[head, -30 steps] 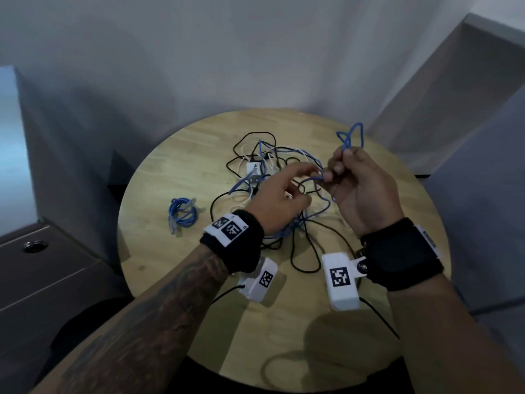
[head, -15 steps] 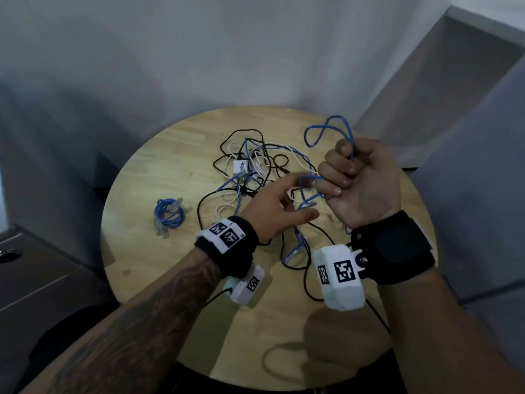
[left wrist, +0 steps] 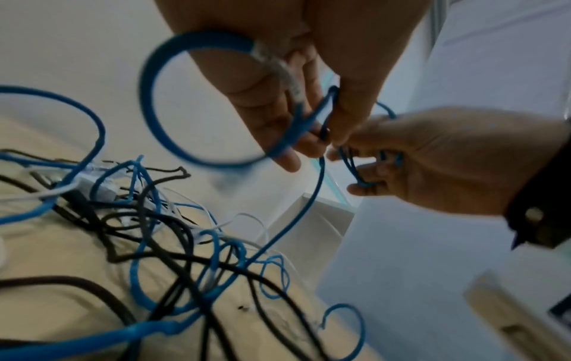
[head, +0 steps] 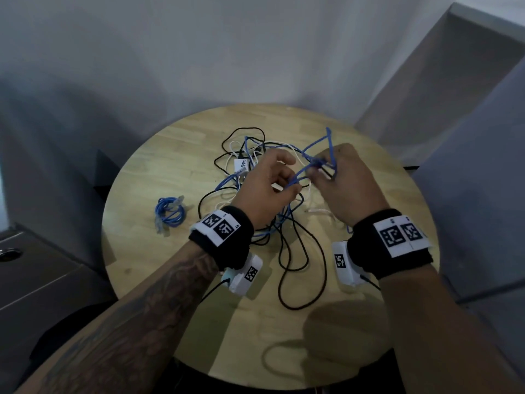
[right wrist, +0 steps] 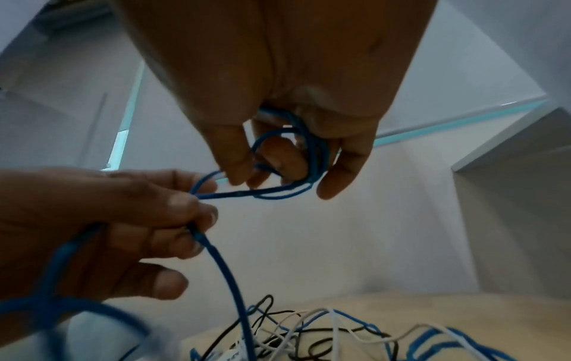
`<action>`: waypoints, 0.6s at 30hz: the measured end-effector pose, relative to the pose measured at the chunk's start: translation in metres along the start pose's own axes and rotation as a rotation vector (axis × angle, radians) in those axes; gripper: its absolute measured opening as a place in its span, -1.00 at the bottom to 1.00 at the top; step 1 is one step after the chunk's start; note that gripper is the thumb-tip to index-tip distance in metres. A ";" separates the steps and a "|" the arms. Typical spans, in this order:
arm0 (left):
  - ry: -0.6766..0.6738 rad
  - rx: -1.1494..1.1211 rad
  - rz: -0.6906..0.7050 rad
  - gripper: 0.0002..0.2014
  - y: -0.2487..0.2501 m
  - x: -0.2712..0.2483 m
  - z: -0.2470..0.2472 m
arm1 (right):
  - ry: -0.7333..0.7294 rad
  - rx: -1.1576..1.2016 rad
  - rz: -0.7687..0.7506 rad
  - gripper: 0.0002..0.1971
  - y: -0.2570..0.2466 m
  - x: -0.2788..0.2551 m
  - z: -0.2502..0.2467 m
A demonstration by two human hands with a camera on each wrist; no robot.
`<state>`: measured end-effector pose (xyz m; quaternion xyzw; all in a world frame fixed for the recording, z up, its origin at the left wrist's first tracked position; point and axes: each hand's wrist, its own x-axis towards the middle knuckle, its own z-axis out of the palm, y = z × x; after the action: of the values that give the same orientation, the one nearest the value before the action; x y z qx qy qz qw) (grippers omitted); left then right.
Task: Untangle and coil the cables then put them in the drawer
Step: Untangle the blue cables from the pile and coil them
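Your right fingers (right wrist: pixel 333 168) are curled round several small loops of the blue cable (right wrist: pixel 287 190), which wind about them in the right wrist view. Your right hand (head: pixel 349 183) is raised above the tabletop (head: pixel 159 268), and one loop of the cable stands up beyond its fingers.

Your left fingers (right wrist: pixel 185 202) pinch the same blue cable just beside the right ones, so the two hands almost touch. In the left wrist view your left hand (left wrist: pixel 293 80) also has the cable's clear plug (left wrist: pixel 278 66) lying along the fingers, with a round loop of blue bulging out to their left. From the pinch, the cable drops straight down under your fingers.

Below and beyond your fingers that strand runs into the tangle (head: pixel 264 200) of blue, black and white cables spread on the tabletop. A small white block (head: pixel 241 165) lies in the tangle beyond your left hand. Long black loops (head: pixel 301 268) trail from the tangle back toward you, between your wrists.

Well to the left of your left hand, apart from the tangle, a coiled blue cable (head: pixel 170 213) lies flat on the tabletop with its plugs at its edge.

Far left of the hands, off the tabletop, stands a grey cabinet (head: pixel 42 282); whether it holds the drawer I cannot tell.
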<state>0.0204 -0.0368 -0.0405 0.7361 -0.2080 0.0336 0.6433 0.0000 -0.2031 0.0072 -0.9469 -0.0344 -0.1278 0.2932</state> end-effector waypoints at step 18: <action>0.076 0.169 -0.017 -0.91 -0.017 -0.002 0.009 | -0.116 0.267 -0.017 -0.86 0.013 0.002 0.001</action>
<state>0.0230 -0.0433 -0.0588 0.7877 -0.1735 0.0735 0.5866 0.0038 -0.2132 0.0004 -0.9049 -0.0760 -0.0695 0.4130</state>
